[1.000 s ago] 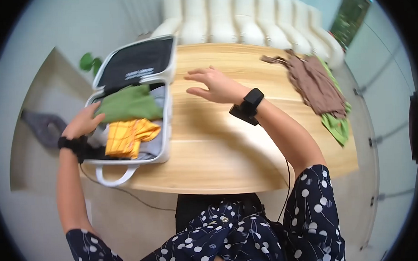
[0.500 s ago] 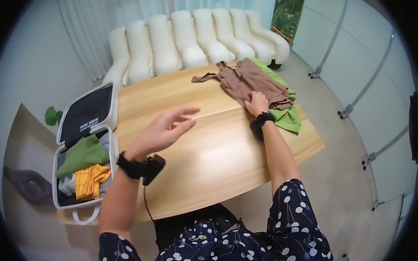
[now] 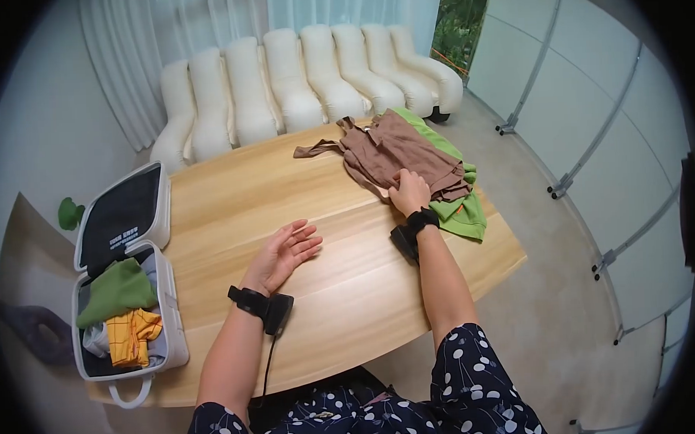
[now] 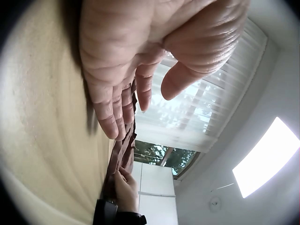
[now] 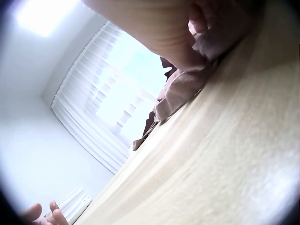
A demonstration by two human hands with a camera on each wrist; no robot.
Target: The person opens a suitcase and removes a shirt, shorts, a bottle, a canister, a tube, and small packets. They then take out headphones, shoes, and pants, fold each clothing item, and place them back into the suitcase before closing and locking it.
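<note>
A brown garment with straps [image 3: 395,154] lies over a bright green garment [image 3: 464,219] near the table's far right side. At the brown garment's near edge my right hand [image 3: 412,193] pinches the cloth; in the right wrist view the brown fabric [image 5: 180,93] bunches between thumb and fingers. My left hand [image 3: 284,255] is held low over the middle of the table, palm turned sideways, its fingers [image 4: 107,119] loosely extended and holding nothing. From the left wrist view, the right hand [image 4: 125,190] shows at the brown cloth further off.
An open white suitcase [image 3: 175,330] stands at the table's left end, holding a folded green garment [image 3: 119,290], a yellow checked cloth [image 3: 133,337] and grey clothes. Beyond the wooden table [image 3: 240,198] is a cream sofa [image 3: 293,85]. Wheeled white panels [image 3: 588,94] line the right.
The head view has swung right, away from the suitcase. My right hand has reached the brown garment and gripped its edge. My left hand has left the suitcase and moved over the table.
</note>
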